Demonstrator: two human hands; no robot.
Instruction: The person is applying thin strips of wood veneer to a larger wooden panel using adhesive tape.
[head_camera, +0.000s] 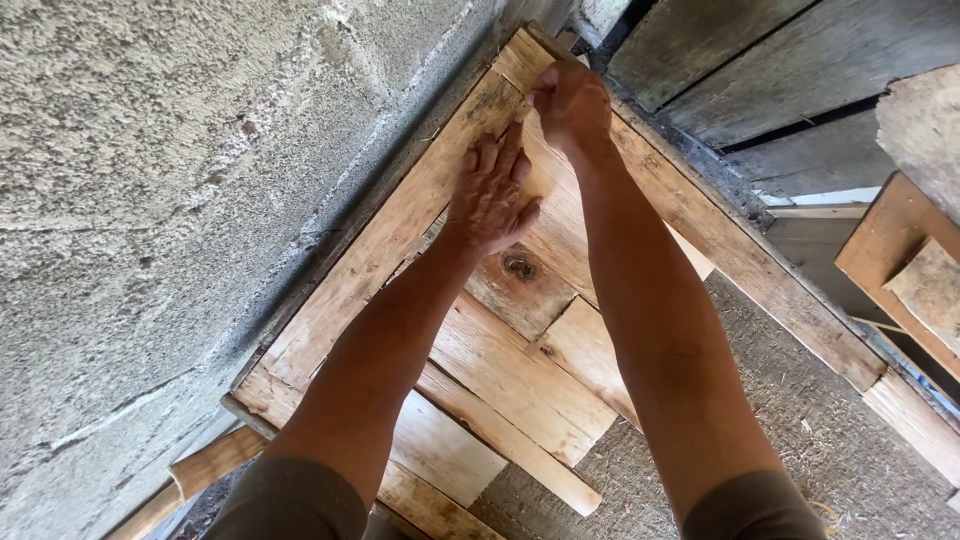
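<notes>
A frame of pale wooden planks (360, 270) lies against a rough grey block wall (150, 170). Shorter boards (520, 375) are stacked inside it, one with a dark knot (519, 266). My left hand (492, 192) rests flat on the boards near the frame's far corner, fingers apart and stretched forward. My right hand (570, 102) is at that far corner, fingers curled down onto the wood. Whether it pinches something small is hidden by the hand itself.
A long plank (760, 270) forms the frame's right side. Weathered grey boards (780, 70) stand beyond it. More wooden pieces (915, 270) lie at the right. A rounded wooden handle (200, 472) pokes out at the lower left. Coarse grey ground (830, 420) shows at the right.
</notes>
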